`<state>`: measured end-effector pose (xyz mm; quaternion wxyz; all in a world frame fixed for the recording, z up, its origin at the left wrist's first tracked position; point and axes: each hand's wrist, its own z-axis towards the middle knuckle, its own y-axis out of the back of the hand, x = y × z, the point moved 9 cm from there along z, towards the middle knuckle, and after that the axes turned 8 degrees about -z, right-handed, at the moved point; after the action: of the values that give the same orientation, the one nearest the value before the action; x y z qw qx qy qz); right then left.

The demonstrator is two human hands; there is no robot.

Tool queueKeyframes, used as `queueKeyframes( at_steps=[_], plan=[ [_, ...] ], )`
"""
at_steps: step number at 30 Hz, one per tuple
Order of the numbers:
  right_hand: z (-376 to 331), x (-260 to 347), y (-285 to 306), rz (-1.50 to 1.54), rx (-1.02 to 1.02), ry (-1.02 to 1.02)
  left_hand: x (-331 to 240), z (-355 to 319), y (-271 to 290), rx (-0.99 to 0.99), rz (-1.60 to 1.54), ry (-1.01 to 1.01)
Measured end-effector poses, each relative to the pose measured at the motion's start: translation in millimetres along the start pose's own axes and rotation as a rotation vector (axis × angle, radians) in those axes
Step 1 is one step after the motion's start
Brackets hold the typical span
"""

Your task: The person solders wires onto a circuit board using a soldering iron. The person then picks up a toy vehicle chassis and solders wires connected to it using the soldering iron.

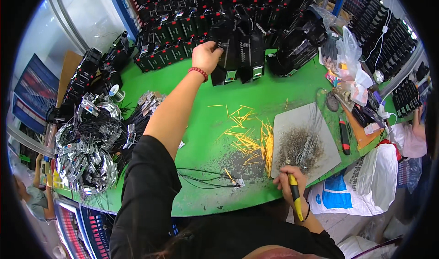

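My left hand (206, 57) reaches to the far side of the table, its fingers closed on the edge of a black plastic housing (225, 58). A second black housing (251, 55) stands right beside it. Close to the near edge, my right hand (292, 182) is wrapped round the yellow-and-black handle of a soldering iron (296, 197). Beyond that hand lies a grey board (329, 145) with dark burnt residue and thin grey wire strands (308, 142). Thin yellow tubes (260, 142) are scattered left of the board. Black wires (206, 179) with a small white end piece lie nearer me.
Rows of black housings (178, 30) line the back of the green table (201, 122). A heap of silvery parts with black wires (91, 154) and a solder spool (117, 93) sit left. Red-and-black cutters (344, 138) and plastic bags (350, 58) lie right. Other people are at the sides.
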<state>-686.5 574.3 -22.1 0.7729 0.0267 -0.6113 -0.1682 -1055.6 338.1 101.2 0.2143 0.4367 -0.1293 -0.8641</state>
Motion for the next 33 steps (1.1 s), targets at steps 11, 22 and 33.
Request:
queueKeyframes(
  at_steps=[11, 22, 33],
  plan=[
    [-8, 14, -2, 0.021, 0.019, -0.004, -58, -9, 72, 0.007, 0.404, -0.223],
    [97, 72, 37, -0.48, -0.11, 0.455, -164, -157, 160, 0.502, 0.5, -0.794],
    [223, 7, -27, -1.057, 0.103, 0.509, -193, -238, 215, 0.579, 0.562, -0.876]
  ],
)
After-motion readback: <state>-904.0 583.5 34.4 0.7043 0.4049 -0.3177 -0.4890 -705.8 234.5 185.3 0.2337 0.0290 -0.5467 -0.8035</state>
